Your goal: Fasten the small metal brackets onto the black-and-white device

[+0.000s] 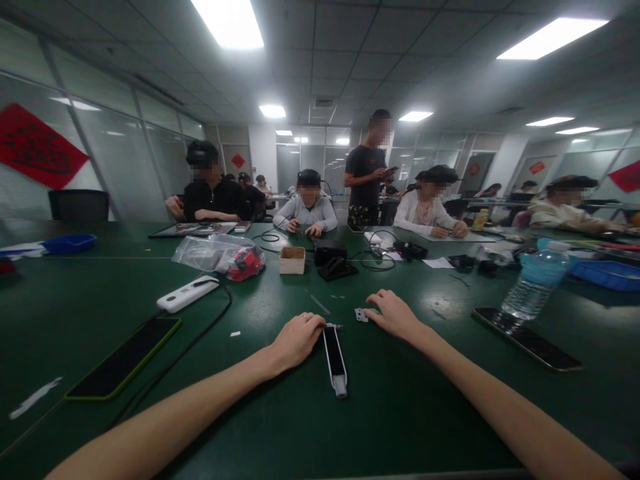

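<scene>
My left hand (299, 339) rests on the table with its fingers drawn together at the far end of a slim device (335, 360). The device has a black face, a white rim and a grey tip towards me. From those fingertips a thin, light-coloured piece (334, 325) sticks out to the right; its kind is too small to tell. To the right, my right hand (396, 315) has its thumb and fingers apart. Its thumb touches a small grey plate with holes (361, 315) lying on the table.
Left of me lie a green-edged phone (125, 360) and a white power strip (189, 293) with a black cable. Ahead are a plastic bag (220, 255) and a small cardboard box (292, 261). A water bottle (534, 283) stands by another phone (525, 339). Several people sit beyond.
</scene>
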Available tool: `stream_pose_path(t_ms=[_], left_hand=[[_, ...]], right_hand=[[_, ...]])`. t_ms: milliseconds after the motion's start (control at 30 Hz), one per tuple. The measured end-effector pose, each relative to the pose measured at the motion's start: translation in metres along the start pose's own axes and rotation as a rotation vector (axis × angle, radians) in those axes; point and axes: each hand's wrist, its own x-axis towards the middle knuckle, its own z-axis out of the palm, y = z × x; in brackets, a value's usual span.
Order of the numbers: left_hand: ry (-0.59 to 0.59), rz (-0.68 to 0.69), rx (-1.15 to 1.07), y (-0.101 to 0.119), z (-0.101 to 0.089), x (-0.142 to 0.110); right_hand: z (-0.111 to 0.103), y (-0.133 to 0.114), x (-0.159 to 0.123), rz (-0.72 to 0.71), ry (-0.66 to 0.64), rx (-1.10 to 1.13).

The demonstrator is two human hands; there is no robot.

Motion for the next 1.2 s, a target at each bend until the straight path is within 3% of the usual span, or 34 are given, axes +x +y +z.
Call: stream_pose_path(t_ms=[167, 367, 567, 767, 1000, 1200], left_hand=[[0.007, -0.004, -0.005, -0.003, 0.002, 0.000], [0.020, 0.004, 0.011, -0.005, 0.006, 0.001], [0.004, -0.001, -0.008, -0.003, 0.003, 0.000], [-0.002, -0.002, -0.013, -0.002, 0.001, 0.000], [-0.019, -0.023, 0.004, 0.000, 0.000, 0.001], [-0.021, -0.024, 0.004, 0.000, -0.001, 0.001]], right_hand=[[0.006, 0.010, 0.003, 0.028, -0.089, 0.105], [0.005, 0.010, 0.006, 0.022, 0.011, 0.082], [-0.017, 0.020, 0.007, 0.088, 0.122, 0.074], [-0.031, 0.047, 0.009, 0.313, -0.056, 0.181], [-0.035, 0.060, 0.002, 0.297, -0.235, 0.440], [-0.033, 0.064, 0.005, 0.343, -0.256, 0.146]])
